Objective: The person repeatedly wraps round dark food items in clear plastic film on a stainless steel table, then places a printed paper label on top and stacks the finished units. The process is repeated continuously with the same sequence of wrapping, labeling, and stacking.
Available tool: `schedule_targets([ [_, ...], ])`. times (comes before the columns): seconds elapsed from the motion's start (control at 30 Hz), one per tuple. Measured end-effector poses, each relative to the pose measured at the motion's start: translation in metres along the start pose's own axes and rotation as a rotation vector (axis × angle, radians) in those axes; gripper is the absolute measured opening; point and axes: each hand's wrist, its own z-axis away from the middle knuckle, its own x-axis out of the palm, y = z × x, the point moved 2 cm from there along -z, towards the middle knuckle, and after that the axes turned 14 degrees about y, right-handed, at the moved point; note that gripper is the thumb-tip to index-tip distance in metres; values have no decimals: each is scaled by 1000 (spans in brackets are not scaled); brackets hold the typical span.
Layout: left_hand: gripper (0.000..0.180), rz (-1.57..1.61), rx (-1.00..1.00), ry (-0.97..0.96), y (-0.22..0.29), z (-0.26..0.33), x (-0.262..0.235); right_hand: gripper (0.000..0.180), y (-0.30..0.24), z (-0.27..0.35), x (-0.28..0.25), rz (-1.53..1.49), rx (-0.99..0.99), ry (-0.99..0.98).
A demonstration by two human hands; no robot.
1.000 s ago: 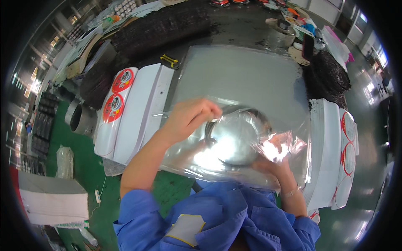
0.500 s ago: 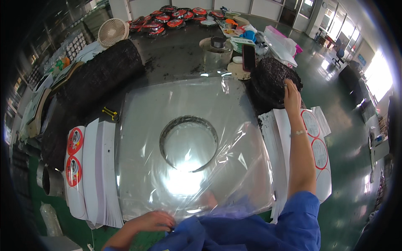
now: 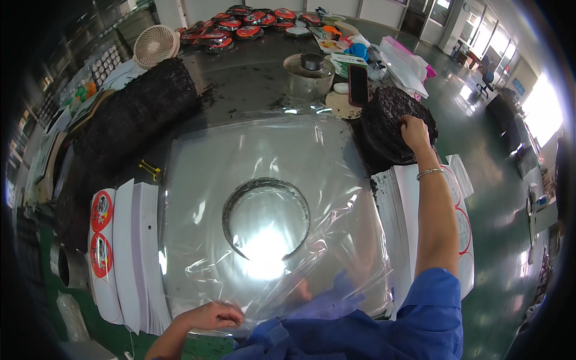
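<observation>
My right hand (image 3: 415,133) reaches over a thick round stack of dark, crumbly sheets like dried seaweed (image 3: 390,114) at the right. Its fingers are bent and pressed together at the stack's top, closed on the dark sheet there. By the near edge of the clear plastic film (image 3: 198,144), my left hand (image 3: 217,315) has its fingers curled in; whether anything is in them is hidden. A thin metal ring (image 3: 227,210) lies in the middle of the film-covered surface, and I cannot tell whether it is over or under the film.
Paper stacks with red-ringed labels flank the film, left (image 3: 141,252) and right (image 3: 408,204). Farther off are a long dark seaweed-like roll (image 3: 138,108), a metal cylinder (image 3: 303,84), a phone (image 3: 358,85), a fan (image 3: 156,47) and red-labelled packs (image 3: 231,25). A yellow tool (image 3: 150,170) lies left.
My right hand has moved slightly toward me over the stack, its fingers now more bent. My left hand has shifted a little left and its fingers have curled in. The view has shifted slightly.
</observation>
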Motion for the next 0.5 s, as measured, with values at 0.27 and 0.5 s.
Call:
schedule_targets([
  [0.27,22,135,-64,30,-13,4,1,41,-33,-15,-7,143,59,-132],
  [0.5,23,147,-39,72,-13,8,2,27,-47,-18,5,219,93,-132],
])
